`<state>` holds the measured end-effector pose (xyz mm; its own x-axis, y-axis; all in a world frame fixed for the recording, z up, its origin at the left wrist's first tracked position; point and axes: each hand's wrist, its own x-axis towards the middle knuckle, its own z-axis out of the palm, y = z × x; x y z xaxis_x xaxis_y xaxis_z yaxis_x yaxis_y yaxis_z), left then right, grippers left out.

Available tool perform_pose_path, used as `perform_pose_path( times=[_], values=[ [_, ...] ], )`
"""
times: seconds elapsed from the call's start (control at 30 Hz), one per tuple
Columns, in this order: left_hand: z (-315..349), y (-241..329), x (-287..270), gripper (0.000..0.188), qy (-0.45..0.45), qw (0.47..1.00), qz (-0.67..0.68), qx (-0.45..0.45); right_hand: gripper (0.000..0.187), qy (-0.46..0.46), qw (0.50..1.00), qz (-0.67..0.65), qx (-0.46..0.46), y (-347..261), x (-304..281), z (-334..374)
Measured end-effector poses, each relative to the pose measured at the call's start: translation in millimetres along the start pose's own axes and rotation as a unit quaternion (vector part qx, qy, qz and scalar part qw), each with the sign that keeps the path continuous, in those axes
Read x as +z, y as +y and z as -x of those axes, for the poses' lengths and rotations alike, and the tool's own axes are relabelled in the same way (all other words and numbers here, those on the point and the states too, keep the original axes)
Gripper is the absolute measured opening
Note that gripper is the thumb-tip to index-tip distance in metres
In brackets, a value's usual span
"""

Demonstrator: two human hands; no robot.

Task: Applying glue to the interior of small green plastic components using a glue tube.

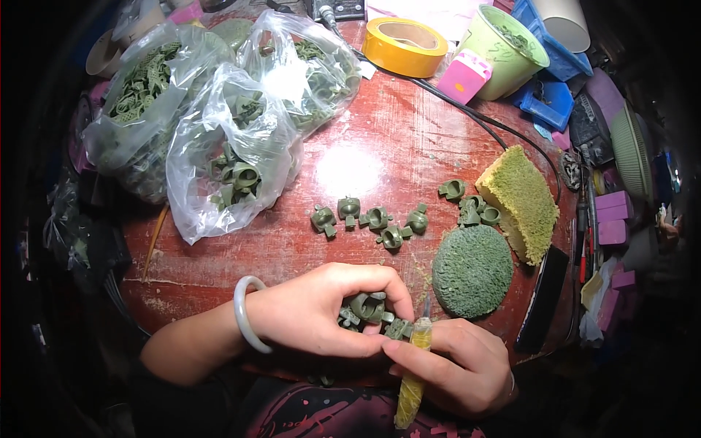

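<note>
Several dark green ring-shaped pieces are gathered in my left hand, whose fingers curl round them. In my right hand is a craft knife with a yellow wrapped handle, its slim metal tip pointing away from me. The right fingers press close to the left fingertips, beside one small green piece at the edge of the bunch. Just beyond my hands, a loose group of similar green ring pieces lies on the red tabletop.
Clear plastic bags of green parts stand far left. To the right lie a round green pad, a yellow-green sponge and more ring pieces. Orange tape, a pale green cup and a black cable are at the back.
</note>
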<state>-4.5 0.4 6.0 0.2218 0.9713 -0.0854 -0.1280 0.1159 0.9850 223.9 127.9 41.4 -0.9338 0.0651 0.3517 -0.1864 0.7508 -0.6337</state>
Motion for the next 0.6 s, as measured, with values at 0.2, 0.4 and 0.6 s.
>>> perform_pose_path(
  times=[0.2,0.4,0.6],
  values=[
    [0.4,-3.1,1.2,0.032,0.012,0.999,-0.020,0.031,0.047,-0.004,1.000,0.009,0.010,-2.5,0.4,-1.7],
    [-0.2,-5.6,2.9,0.032,0.026,0.998,-0.040,0.041,0.043,-0.011,1.000,0.012,0.015,-5.2,-3.6,-7.4],
    [-0.4,-4.1,1.4,0.031,0.020,0.999,-0.014,0.035,0.043,0.010,1.000,0.007,0.000,-5.1,-5.0,-8.4]
  ],
)
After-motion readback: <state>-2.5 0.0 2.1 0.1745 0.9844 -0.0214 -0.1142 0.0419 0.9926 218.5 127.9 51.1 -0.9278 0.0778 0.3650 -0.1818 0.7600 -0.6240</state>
